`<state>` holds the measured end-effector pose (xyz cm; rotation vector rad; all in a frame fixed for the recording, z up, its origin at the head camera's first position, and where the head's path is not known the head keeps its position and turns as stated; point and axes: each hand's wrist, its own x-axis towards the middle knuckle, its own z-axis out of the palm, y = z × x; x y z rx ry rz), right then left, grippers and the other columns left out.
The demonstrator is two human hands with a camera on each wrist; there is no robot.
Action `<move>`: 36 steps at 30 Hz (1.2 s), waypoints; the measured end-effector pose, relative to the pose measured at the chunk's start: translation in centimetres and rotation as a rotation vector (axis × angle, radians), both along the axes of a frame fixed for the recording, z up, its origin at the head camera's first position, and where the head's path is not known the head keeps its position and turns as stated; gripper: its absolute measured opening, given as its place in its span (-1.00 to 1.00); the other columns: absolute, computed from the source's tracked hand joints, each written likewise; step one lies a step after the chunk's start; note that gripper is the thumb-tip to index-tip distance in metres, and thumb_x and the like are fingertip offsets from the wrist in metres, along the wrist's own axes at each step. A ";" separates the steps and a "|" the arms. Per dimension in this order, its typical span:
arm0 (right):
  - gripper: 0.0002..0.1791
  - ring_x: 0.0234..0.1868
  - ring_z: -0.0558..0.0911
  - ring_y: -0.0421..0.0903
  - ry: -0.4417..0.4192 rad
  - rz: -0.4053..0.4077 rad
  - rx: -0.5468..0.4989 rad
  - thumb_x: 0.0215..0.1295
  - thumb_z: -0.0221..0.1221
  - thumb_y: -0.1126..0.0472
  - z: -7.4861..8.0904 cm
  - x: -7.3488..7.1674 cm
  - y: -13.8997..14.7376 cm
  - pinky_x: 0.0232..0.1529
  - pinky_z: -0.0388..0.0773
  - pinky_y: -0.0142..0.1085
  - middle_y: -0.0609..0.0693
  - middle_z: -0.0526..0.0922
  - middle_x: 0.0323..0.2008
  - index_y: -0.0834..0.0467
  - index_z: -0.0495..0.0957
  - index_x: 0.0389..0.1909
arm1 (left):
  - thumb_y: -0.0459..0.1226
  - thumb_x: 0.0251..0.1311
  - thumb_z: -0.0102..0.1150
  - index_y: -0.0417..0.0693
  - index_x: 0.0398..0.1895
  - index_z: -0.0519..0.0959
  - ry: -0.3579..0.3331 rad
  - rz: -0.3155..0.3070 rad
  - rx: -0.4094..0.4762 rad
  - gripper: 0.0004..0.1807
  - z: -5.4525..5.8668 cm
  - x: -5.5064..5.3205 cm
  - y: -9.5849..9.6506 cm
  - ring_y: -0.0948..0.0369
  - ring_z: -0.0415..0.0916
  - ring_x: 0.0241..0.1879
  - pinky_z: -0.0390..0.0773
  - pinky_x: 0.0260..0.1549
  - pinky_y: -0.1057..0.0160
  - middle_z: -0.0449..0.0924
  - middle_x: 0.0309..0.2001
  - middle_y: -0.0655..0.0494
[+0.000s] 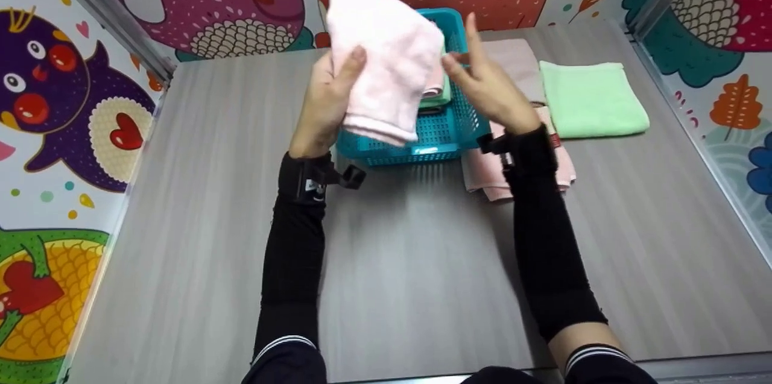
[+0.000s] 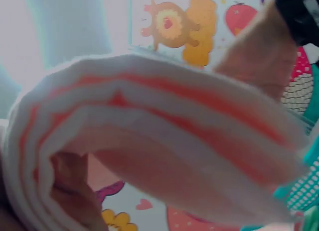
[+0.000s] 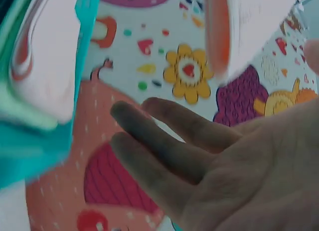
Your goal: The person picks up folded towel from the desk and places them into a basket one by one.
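Note:
A folded pale pink towel (image 1: 386, 58) is held up over the basket by my left hand (image 1: 325, 97), its thumb across the front and the fingers hidden behind. In the left wrist view the towel's (image 2: 174, 136) layered folds bend round those fingers. My right hand (image 1: 491, 85) is off to the towel's right, its fingers extended and holding nothing. The right wrist view shows that hand's fingers (image 3: 159, 146) spread apart from the towel. Below, a teal plastic basket (image 1: 416, 155) contains folded pink and green towels (image 1: 445, 91), partly covered by the raised one.
Right of the basket lie a folded light green towel (image 1: 594, 100), a dusty pink towel (image 1: 512, 64) and a pink towel (image 1: 488, 170) partly under my right wrist. Cartoon-printed walls (image 1: 229, 4) border the grey wood-grain table (image 1: 199, 221) at the back and sides.

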<state>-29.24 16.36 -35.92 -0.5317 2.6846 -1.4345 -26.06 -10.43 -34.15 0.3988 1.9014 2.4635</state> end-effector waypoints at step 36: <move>-0.40 0.40 0.28 -0.07 0.108 0.164 -0.603 0.36 0.30 0.35 -1.7 0.1 -2.9 0.32 0.36 -0.23 0.04 0.37 0.45 0.11 0.46 0.41 | -0.32 0.45 0.18 -0.22 0.50 0.23 0.102 0.064 -0.059 -0.37 -3.0 -1.5 2.1 0.12 0.51 0.15 0.54 0.19 0.19 0.49 0.23 -0.12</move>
